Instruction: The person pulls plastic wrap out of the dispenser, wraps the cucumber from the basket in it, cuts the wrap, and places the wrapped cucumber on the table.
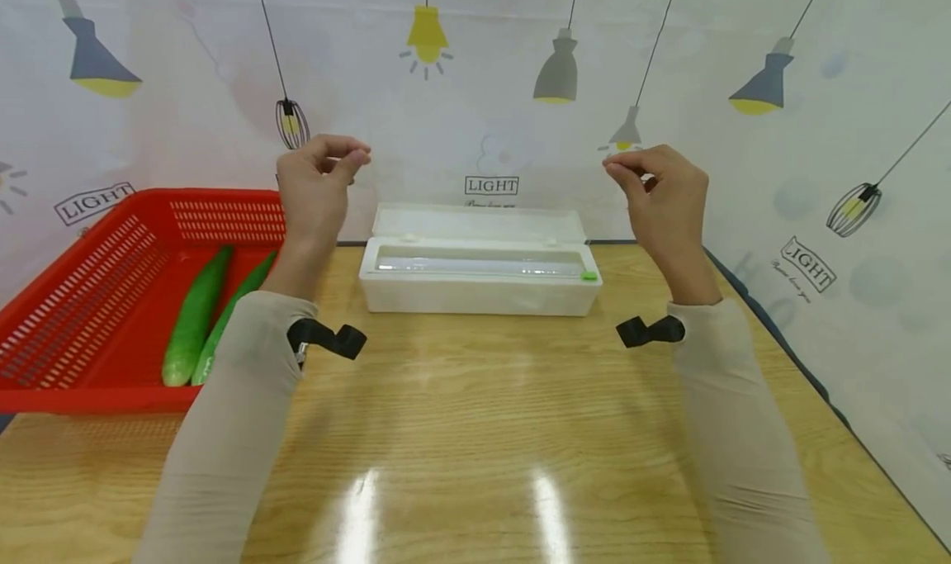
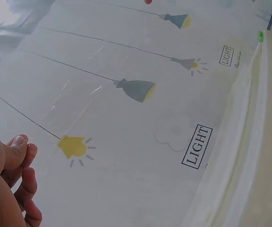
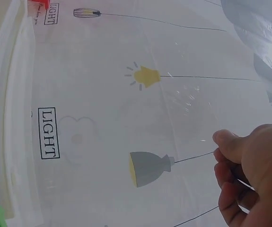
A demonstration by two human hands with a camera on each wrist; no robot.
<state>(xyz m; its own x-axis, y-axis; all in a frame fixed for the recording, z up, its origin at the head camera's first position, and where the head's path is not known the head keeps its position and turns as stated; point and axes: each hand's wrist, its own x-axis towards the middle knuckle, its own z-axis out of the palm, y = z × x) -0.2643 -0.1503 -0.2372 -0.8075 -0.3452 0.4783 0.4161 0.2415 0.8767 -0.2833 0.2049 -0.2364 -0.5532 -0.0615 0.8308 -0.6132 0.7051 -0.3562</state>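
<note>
- Head view: the left hand point(image 1: 319, 180) and the right hand point(image 1: 657, 188) are both up in the air, well apart, above the white box point(image 1: 479, 287).
- Each hand has its thumb and fingers pinched together on a top corner of the clear wrap point(image 1: 483, 217). The wrap is very hard to see here.
- The box sits on the table point(image 1: 475, 432) with its lid open. A green bit point(image 1: 589, 276) is at its right end.
- A red basket point(image 1: 96, 300) is on the left of the table, with two cucumbers point(image 1: 196, 316) lying in it.
- Left wrist view: the left hand point(image 2: 5, 184) is low in the corner. Its thumb presses on its fingers point(image 2: 30, 150), pinching the wrap point(image 2: 140, 123). The wrap runs down to the box point(image 2: 249, 142).
- Right wrist view: the right hand point(image 3: 249, 170) pinches the wrap point(image 3: 140, 118) by its edge, thumb on curled fingers. The shiny sheet is stretched flat, and the box point(image 3: 8, 132) is at the left.
</note>
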